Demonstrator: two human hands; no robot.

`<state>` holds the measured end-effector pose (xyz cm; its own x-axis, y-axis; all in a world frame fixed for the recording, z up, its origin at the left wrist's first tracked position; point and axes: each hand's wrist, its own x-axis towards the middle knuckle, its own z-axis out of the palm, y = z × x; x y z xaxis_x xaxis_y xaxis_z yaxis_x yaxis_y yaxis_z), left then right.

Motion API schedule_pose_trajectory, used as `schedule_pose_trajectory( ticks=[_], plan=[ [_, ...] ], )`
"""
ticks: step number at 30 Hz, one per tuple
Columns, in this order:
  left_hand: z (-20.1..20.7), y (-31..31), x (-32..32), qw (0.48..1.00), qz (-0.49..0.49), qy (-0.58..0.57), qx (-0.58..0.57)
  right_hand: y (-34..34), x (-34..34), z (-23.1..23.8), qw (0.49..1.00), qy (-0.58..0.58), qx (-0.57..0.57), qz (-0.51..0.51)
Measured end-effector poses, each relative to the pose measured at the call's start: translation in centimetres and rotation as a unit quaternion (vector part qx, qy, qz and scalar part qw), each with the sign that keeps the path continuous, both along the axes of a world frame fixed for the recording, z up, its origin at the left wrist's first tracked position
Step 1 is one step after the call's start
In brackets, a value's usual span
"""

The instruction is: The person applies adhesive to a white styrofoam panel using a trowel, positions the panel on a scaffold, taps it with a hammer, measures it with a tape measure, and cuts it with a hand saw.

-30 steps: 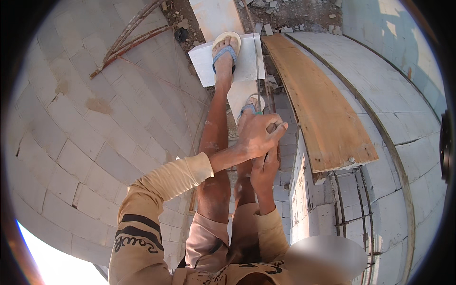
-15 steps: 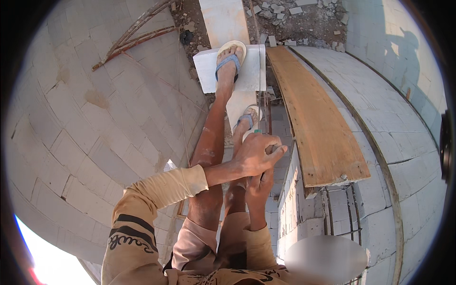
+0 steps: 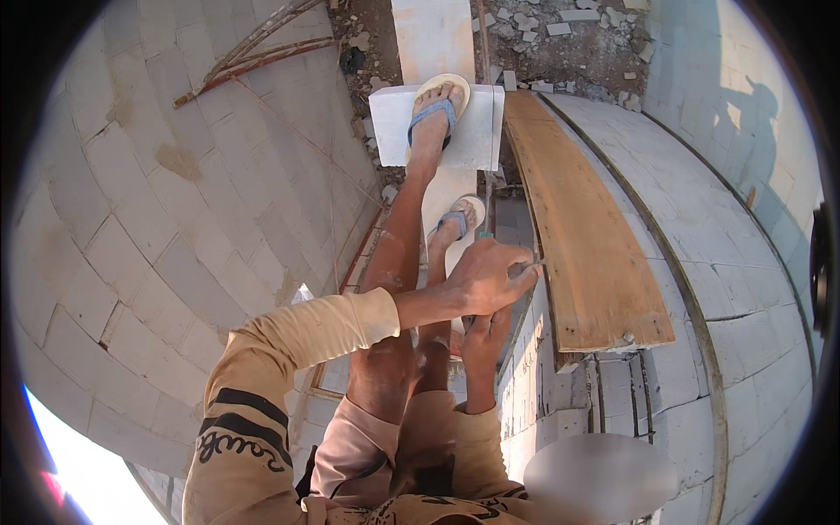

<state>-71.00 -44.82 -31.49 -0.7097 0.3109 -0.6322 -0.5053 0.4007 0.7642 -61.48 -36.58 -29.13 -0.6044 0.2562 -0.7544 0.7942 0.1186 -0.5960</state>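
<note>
My left hand (image 3: 494, 278) is closed in front of my knees, thumb and forefinger pinched near the edge of the wooden plank. A small teal piece (image 3: 486, 235) shows just past its knuckles; what the fingers hold is too small to name. Directly under it, my right hand (image 3: 486, 343) is closed, partly hidden by the left. A dark bit shows by its fingers, not clear enough to name. Beyond the hands, my sandalled front foot (image 3: 430, 118) rests on a white block (image 3: 394, 131) laid across a pale board (image 3: 435, 44). My other foot (image 3: 457, 219) stands lower down.
A long wooden plank (image 3: 586, 227) lies on the right along a pale block wall (image 3: 757, 297). Another block wall (image 3: 131, 236) rises at left, with rusty metal bars (image 3: 254, 61) against it. Rubble (image 3: 560, 44) covers the ground ahead. A blurred oval hides part of the lower right.
My left hand has shifted slightly right, its pinched fingertips now at the wooden plank's edge. The right hand beneath has moved a little lower. The whole view has shifted slightly.
</note>
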Motion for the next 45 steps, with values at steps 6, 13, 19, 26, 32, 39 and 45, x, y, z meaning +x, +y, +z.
schedule_pose_trajectory(
  ticks=[6, 13, 19, 26, 32, 39, 45],
  plan=[
    [-10.2, 0.2, -6.3, 0.998, 0.054, 0.009, -0.035, -0.8, -6.5, -8.6, 0.999, 0.023, -0.026, 0.008],
    [-10.9, 1.6, -4.7, 0.996, 0.078, -0.015, -0.046, 0.6, -5.8, -8.3, 0.998, -0.035, -0.009, 0.054],
    [0.0, 0.2, -0.2, 0.999, -0.035, 0.021, -0.017, -0.5, 1.6, 2.8, 0.999, 0.012, 0.025, -0.037],
    [-17.8, -0.1, -11.1, 0.992, 0.089, 0.046, -0.074, -1.6, -11.8, -16.3, 0.996, 0.080, 0.021, 0.046],
    [1.0, 0.0, 3.0, 0.999, -0.036, 0.023, 0.015, 1.8, 4.3, 3.7, 0.992, 0.028, 0.027, 0.120],
    [-15.7, -0.4, -8.7, 0.999, 0.001, 0.018, -0.047, -0.8, -9.2, -14.1, 0.980, 0.079, 0.115, 0.146],
    [-10.5, 1.1, -3.6, 0.999, 0.003, -0.036, 0.001, 0.5, -3.5, -8.1, 0.996, -0.034, 0.031, 0.074]
  ],
)
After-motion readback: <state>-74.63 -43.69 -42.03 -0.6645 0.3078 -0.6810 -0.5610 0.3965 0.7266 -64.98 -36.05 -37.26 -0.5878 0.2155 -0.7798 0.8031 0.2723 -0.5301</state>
